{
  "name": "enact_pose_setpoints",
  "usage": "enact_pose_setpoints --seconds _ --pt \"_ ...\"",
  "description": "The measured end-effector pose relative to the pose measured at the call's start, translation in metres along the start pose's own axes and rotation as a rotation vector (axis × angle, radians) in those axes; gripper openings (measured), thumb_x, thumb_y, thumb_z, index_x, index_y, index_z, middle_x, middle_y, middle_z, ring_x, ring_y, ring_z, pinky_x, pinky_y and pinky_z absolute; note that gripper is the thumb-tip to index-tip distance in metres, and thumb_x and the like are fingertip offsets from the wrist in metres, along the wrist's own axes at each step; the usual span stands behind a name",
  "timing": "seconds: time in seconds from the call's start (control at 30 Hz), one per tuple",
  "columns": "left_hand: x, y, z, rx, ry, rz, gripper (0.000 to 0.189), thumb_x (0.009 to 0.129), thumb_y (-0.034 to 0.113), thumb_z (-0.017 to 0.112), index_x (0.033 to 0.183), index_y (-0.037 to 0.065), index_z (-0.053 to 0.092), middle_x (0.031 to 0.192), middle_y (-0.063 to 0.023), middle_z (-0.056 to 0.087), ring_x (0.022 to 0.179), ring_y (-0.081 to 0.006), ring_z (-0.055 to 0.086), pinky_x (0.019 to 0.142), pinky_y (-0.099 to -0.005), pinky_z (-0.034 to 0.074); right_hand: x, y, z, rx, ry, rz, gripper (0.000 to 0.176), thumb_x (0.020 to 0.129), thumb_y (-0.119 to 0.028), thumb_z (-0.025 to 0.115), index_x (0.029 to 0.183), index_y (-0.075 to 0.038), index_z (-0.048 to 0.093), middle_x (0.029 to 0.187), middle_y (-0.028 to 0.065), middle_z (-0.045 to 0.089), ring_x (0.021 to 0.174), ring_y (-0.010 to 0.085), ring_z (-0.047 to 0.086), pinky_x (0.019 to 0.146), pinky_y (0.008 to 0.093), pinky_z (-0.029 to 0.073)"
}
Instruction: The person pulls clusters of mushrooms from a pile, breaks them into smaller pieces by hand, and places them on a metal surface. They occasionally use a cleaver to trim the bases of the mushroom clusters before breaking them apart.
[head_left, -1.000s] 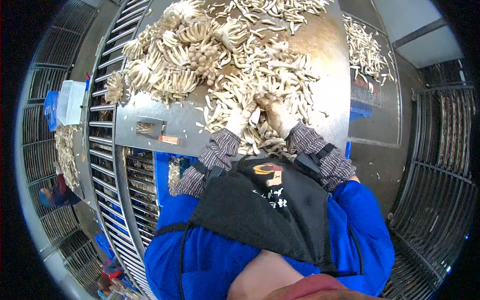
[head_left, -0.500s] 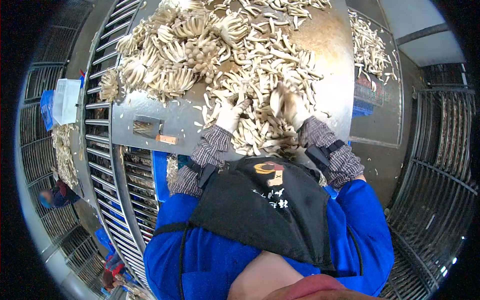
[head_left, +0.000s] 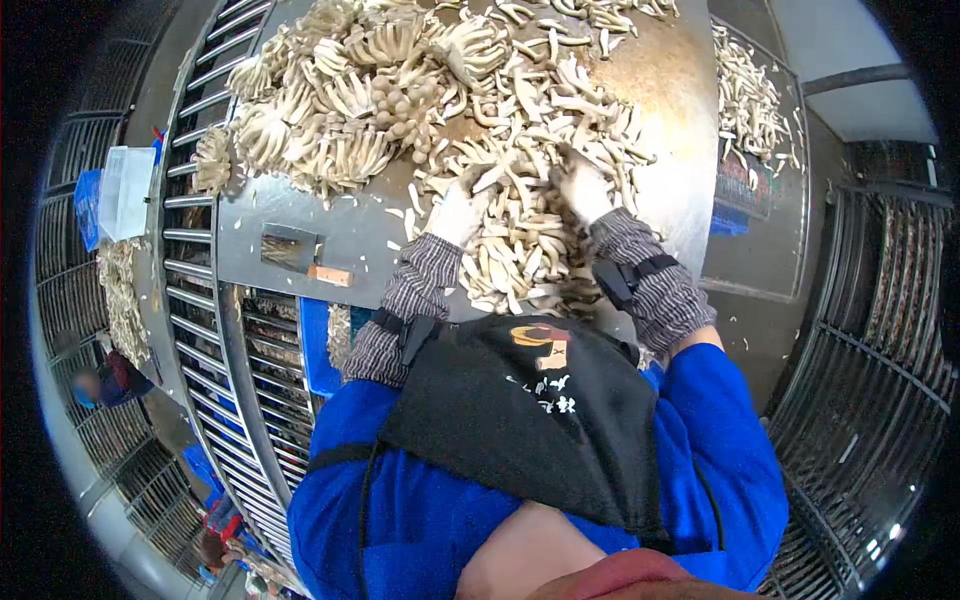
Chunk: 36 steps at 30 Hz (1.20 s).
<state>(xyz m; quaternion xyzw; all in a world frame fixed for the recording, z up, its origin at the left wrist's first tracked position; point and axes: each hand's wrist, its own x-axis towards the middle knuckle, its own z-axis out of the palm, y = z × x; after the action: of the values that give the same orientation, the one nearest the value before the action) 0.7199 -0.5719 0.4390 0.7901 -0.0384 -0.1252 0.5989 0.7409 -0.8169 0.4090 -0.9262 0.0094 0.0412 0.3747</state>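
Mushroom stems [head_left: 520, 250] are lying heaped on the steel counter [head_left: 340, 235] as left hand [head_left: 455, 212] and right hand [head_left: 583, 190], close together a second ago, are spreading apart into the pile, fingers buried, grip unreadable.

Clusters [head_left: 330, 110] seemingly left of loose stems [head_left: 560, 100]

1. Bright, even overhead light; soft sheen on the steel table [head_left: 655, 110], upper centre.
2. Mushrooms [head_left: 520, 240] at centre are sharp.
3. Strong fisheye bending, black corners.
4. Bottom edge is blurred.
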Motion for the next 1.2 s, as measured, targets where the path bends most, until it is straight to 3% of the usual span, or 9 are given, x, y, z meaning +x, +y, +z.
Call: enact_pose_setpoints --seconds 0.03,0.27,0.47,0.5,0.67,0.77,0.87,1.0,1.2 --pt "-0.006 0.022 -0.008 -0.124 -0.073 -0.362 0.045 0.085 0.015 0.059 0.125 -0.003 0.051 0.109 -0.0147 0.063 0.082 -0.0169 0.063 0.075 -0.0278 0.051 -0.001 -0.001 -0.006 0.155 0.005 0.044 0.046 0.088 -0.022 0.060 0.125 0.004 0.051 0.110 0.0277 0.061 0.106 0.0358 0.059 0.088 0.0396 0.048" --pt "-0.009 0.031 0.008 -0.526 -0.111 -0.282 0.037 0.087 0.016 0.064 0.119 0.002 0.052 0.099 -0.0063 0.060 0.082 -0.0118 0.059 0.072 -0.0284 0.053 -0.027 0.015 -0.023 0.147 0.103 -0.126 0.044 0.090 -0.020 0.058 0.125 0.006 0.050 0.112 0.0254 0.060 0.104 0.0299 0.060 0.088 0.0373 0.048" --pt "-0.013 0.003 0.012 -0.654 -0.020 -0.327 0.023 0.092 0.016 0.057 0.112 0.005 0.055 0.102 -0.0057 0.060 0.080 -0.0128 0.057 0.072 -0.0308 0.054 -0.008 -0.004 -0.042 0.862 0.064 0.498 0.052 0.083 -0.033 0.067 0.113 0.007 0.055 0.111 0.0283 0.059 0.088 0.0386 0.063 0.061 0.0485 0.053" --pt "-0.017 0.002 0.012 -0.596 0.017 -0.280 0.022 0.091 0.015 0.057 0.111 0.005 0.056 0.102 -0.0059 0.060 0.080 -0.0128 0.057 0.071 -0.0304 0.054 -0.015 -0.066 -0.080 0.890 -0.030 0.795 0.043 0.087 -0.026 0.059 0.117 0.004 0.051 0.094 0.0197 0.063 0.088 0.0305 0.063 0.071 0.0390 0.053" --pt "-0.027 -0.019 0.007 -0.357 0.241 -0.117 0.031 0.085 0.007 0.056 0.115 0.004 0.057 0.100 -0.0053 0.060 0.081 -0.0119 0.056 0.066 -0.0242 0.050 -0.005 -0.003 -0.049 0.721 0.066 0.179 0.050 0.083 -0.023 0.069 0.119 0.005 0.048 0.095 0.0126 0.063 0.085 0.0205 0.059 0.072 0.0324 0.050" --pt "-0.037 -0.019 0.006 -0.367 0.261 -0.023 0.052 0.081 0.003 0.053 0.133 0.003 0.045 0.123 -0.0123 0.054 0.104 -0.0195 0.053 0.085 -0.0281 0.047 0.008 0.007 -0.041 1.079 0.064 0.309 0.037 0.085 -0.007 0.059 0.116 0.011 0.054 0.113 0.0205 0.063 0.100 0.0296 0.063 0.092 0.0312 0.048" --pt "-0.045 0.002 0.007 -0.445 0.270 -0.011 0.075 0.078 0.000 0.052 0.148 0.006 0.026 0.140 -0.0142 0.042 0.120 -0.0207 0.047 0.098 -0.0302 0.042 -0.036 -0.064 -0.061 0.214 0.123 0.230 0.058 0.084 -0.021 0.067 0.128 0.009 0.044 0.108 0.0290 0.062 0.103 0.0293 0.062 0.090 0.0375 0.049" --pt "-0.054 -0.018 0.010 -0.447 0.230 -0.040 0.070 0.075 0.000 0.055 0.142 0.000 0.034 0.130 -0.0129 0.050 0.112 -0.0183 0.052 0.092 -0.0296 0.046 -0.053 -0.063 -0.016 -0.432 -0.175 0.071 0.054 0.084 -0.048 0.061 0.098 0.004 0.063 0.087 0.0206 0.068 0.087 0.0333 0.065 0.079 0.0442 0.050" --pt "-0.081 0.021 0.010 -0.529 0.258 -0.177 0.061 0.087 0.027 0.064 0.135 -0.004 0.042 0.123 -0.0134 0.057 0.110 -0.0204 0.054 0.097 -0.0313 0.041 -0.049 -0.070 -0.014 0.018 -0.046 0.028 0.034 0.087 -0.029 0.059 0.096 0.003 0.064 0.077 0.0192 0.066 0.069 0.0313 0.065 0.066 0.0385 0.051"
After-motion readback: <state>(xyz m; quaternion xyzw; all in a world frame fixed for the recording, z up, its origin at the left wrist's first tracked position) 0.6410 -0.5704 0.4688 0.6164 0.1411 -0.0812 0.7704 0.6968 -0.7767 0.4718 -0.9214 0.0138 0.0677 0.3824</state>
